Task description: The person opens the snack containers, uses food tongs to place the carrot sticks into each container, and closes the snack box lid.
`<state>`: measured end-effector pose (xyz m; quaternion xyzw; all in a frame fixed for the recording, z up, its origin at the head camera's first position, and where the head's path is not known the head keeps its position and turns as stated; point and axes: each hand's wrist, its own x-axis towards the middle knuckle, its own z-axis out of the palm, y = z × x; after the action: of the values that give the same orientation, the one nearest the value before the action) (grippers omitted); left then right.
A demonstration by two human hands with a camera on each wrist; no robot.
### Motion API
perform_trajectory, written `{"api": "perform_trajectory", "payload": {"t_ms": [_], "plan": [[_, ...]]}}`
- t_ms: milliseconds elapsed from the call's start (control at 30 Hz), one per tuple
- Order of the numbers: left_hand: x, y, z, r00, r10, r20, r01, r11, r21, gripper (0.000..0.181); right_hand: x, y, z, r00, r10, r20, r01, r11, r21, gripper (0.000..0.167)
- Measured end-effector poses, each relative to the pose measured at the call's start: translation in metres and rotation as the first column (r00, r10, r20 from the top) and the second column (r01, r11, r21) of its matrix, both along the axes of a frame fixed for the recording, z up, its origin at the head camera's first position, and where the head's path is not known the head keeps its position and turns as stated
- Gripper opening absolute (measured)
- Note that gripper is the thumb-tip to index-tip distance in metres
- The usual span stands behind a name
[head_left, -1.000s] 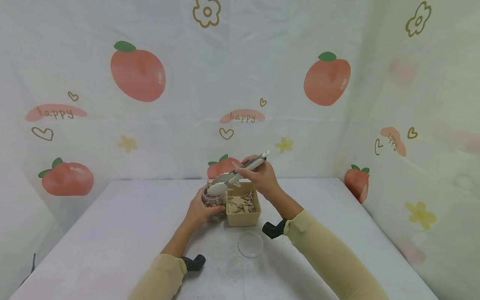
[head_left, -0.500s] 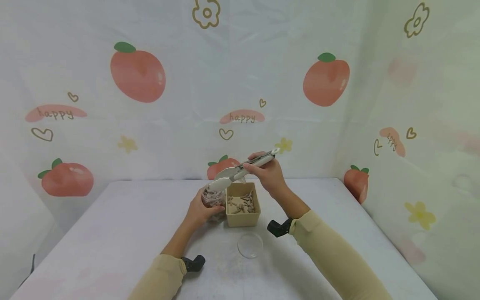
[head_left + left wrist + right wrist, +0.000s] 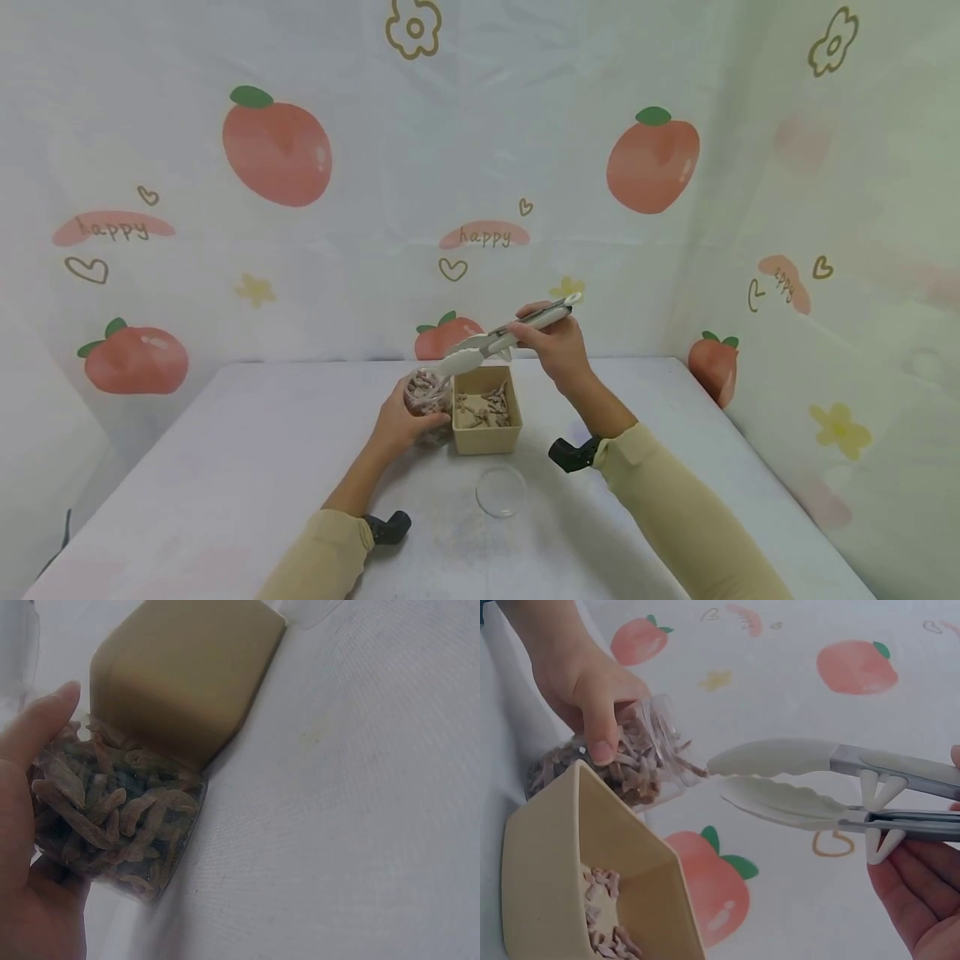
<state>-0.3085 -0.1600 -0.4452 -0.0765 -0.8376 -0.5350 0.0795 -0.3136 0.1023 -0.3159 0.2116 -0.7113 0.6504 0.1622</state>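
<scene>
The clear round lid [image 3: 501, 492] lies flat on the table [image 3: 285, 467] on the near side of the beige box [image 3: 486, 441], clear of the work and best left there. The left hand [image 3: 395, 423] grips the clear jar [image 3: 428, 402], fingers and thumb curled round its side, where it stands uncovered and seemingly upright just left of the box; that hold seems to want only firmness enough to stop the jar rocking when a strip pulls free. The right hand [image 3: 557, 346], beyond the box and to its right, grips the tongs [image 3: 780, 759], whose slightly parted ends reach leftward over the box's far side to the jar mouth. One brown strip [image 3: 691, 766] sticks out of that mouth to the tips; I cannot tell whether it is pinched or merely touching. Squeezing gently before lifting, raising the tips clear of the jar's rim, then moving low across to the box would probably keep brittle-looking bits from dropping beside it. As for the views, only the head camera takes in the lid in front of the box together with both arms. The left wrist shows the jar's side packed with strips and the box's outer wall, but neither the tongs' tips nor the box's inside. The right wrist alone shows the strip meeting the tips clearly, plus loose pieces [image 3: 615, 945] on the box floor, with the peach-printed backdrop [image 3: 360, 283] behind the box.
</scene>
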Motion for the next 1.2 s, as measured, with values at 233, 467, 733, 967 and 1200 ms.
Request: {"api": "perform_trajectory", "payload": {"t_ms": [233,467,733,967,1200], "plan": [[0.0,-0.001,0.001,1.0,0.004,0.001,-0.004,1.0,-0.015,0.1,0.002,-0.001,0.0,1.0,0.017,0.025,-0.016,0.999,-0.034,0.027],[0.0,-0.001,0.001,1.0,-0.001,0.0,0.001,1.0,-0.011,0.1,0.002,-0.008,-0.004,1.0,0.023,-0.012,-0.023,0.999,-0.049,0.023],[-0.001,-0.002,0.0,1.0,-0.005,-0.014,0.005,1.0,-0.011,0.102,0.006,-0.022,-0.008,0.997,0.071,0.01,-0.071,0.997,0.008,0.021],[-0.002,-0.002,-0.001,1.0,-0.014,-0.014,0.014,1.0,0.007,0.1,0.035,-0.035,0.015,0.998,0.057,-0.019,-0.053,0.984,0.168,0.019],[-0.001,-0.001,-0.001,1.0,-0.021,-0.016,0.021,1.0,0.016,0.098,0.031,-0.043,0.016,0.999,0.033,-0.02,-0.026,0.96,0.278,0.022]]}}
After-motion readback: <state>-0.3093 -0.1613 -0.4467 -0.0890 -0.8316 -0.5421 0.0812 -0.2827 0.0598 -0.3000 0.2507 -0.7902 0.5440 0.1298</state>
